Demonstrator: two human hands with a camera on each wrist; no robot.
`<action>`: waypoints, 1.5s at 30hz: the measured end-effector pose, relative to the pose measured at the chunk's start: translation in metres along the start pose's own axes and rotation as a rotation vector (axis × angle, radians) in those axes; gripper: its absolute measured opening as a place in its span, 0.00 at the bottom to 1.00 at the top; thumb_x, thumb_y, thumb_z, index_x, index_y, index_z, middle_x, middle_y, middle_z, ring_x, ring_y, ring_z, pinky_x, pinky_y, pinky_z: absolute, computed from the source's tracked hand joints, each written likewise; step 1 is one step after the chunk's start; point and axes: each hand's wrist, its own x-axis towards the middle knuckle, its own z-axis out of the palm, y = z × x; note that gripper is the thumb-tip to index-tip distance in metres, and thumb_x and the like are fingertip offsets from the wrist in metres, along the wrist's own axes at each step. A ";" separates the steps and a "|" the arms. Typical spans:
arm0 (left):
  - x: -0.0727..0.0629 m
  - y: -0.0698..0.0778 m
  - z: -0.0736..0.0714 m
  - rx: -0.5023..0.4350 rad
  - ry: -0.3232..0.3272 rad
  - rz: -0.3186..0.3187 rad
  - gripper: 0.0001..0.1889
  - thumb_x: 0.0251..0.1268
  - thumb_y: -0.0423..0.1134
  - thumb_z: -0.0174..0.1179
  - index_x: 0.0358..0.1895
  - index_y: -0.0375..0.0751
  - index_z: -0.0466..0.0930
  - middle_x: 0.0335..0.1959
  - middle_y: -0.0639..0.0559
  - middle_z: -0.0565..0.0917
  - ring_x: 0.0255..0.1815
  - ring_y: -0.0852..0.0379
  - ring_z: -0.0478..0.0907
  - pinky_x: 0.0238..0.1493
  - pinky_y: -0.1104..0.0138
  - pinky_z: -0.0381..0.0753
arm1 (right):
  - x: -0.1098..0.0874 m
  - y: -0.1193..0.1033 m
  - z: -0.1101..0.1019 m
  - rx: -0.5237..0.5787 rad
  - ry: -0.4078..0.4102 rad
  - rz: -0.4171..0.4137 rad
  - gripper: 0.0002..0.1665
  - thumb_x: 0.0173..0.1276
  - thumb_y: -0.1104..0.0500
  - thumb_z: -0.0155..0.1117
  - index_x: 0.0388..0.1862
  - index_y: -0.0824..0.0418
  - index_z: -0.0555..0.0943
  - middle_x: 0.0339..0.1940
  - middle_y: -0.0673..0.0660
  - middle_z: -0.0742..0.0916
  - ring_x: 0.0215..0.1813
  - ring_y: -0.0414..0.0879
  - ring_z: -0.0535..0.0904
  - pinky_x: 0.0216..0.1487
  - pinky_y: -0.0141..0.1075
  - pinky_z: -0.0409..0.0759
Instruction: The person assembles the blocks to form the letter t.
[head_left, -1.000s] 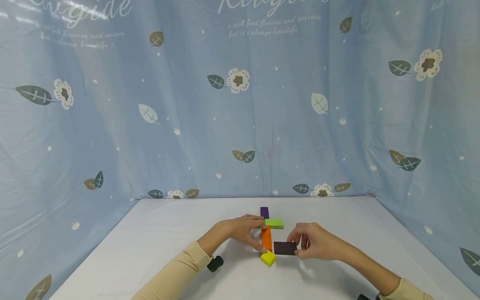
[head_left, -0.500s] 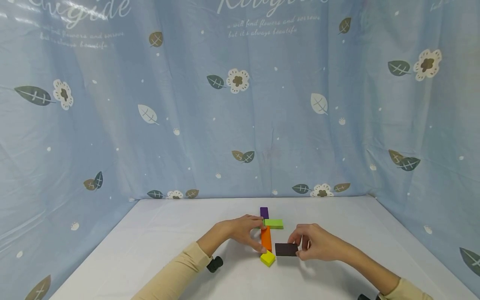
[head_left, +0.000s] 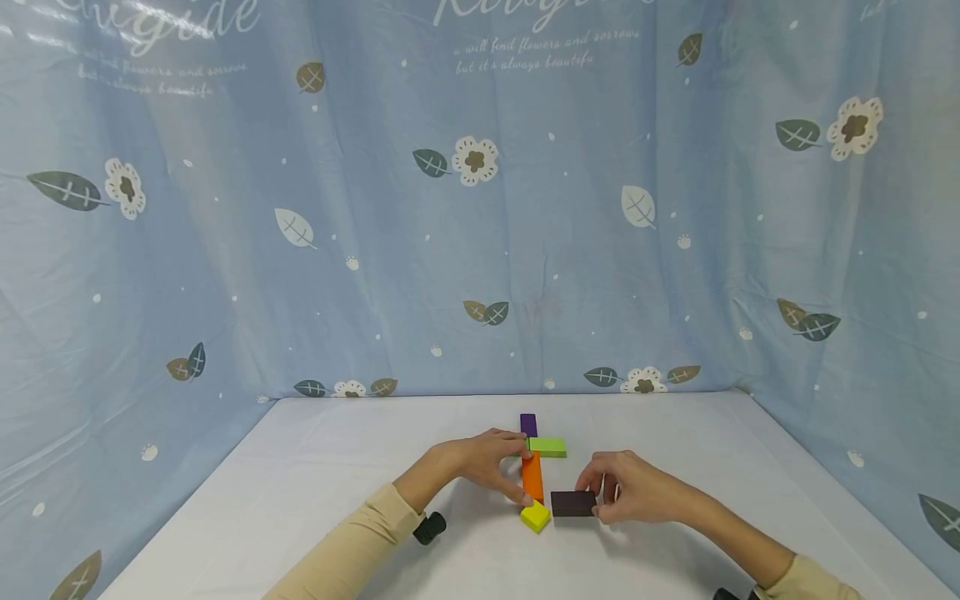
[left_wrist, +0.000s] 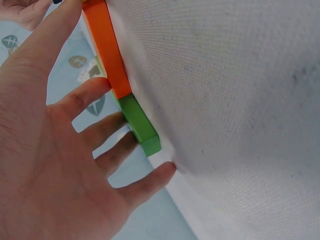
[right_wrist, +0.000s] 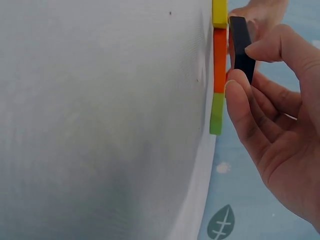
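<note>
My right hand (head_left: 637, 489) pinches a dark brown rectangular block (head_left: 573, 504) by its right end. In the right wrist view the thumb and fingers press on this block (right_wrist: 242, 47), which seems raised off the table. On the other side, my left hand (head_left: 487, 465) spreads along an orange block (head_left: 532, 477). Its thumb tip is at a yellow block (head_left: 536, 517); the index fingertip lies near where orange meets green. A green block (left_wrist: 139, 122) sits beside its middle fingers in the left wrist view. Beyond are a light green block (head_left: 548, 447) and a purple block (head_left: 528, 425).
White cloth covers the table (head_left: 337, 467). A blue curtain (head_left: 480, 250) with leaves and flowers hangs behind and along both sides. Black wrist-worn gear (head_left: 431, 528) juts from beside the left cuff.
My right hand and the dark brown block have shifted slightly toward me, and the block's near edge now shows below its top. The left hand and the other blocks stay put.
</note>
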 end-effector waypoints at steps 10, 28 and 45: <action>0.000 0.000 0.000 -0.004 -0.006 -0.009 0.36 0.50 0.71 0.64 0.63 0.64 0.71 0.77 0.59 0.60 0.78 0.51 0.56 0.73 0.47 0.64 | 0.004 0.001 0.001 -0.007 -0.032 0.014 0.16 0.54 0.62 0.70 0.43 0.54 0.84 0.34 0.48 0.84 0.29 0.33 0.78 0.31 0.29 0.81; -0.001 0.002 -0.001 -0.020 -0.007 -0.023 0.36 0.50 0.71 0.64 0.63 0.63 0.72 0.77 0.59 0.60 0.78 0.52 0.55 0.73 0.47 0.64 | 0.009 0.002 0.002 -0.031 -0.079 0.049 0.16 0.54 0.60 0.71 0.44 0.55 0.85 0.34 0.47 0.84 0.29 0.34 0.78 0.32 0.28 0.79; -0.001 0.002 -0.001 -0.007 -0.006 -0.016 0.38 0.49 0.72 0.64 0.65 0.64 0.70 0.78 0.59 0.60 0.78 0.52 0.55 0.73 0.47 0.64 | 0.009 0.000 -0.001 -0.004 -0.106 0.034 0.16 0.55 0.62 0.71 0.44 0.57 0.85 0.36 0.50 0.85 0.28 0.34 0.78 0.31 0.27 0.80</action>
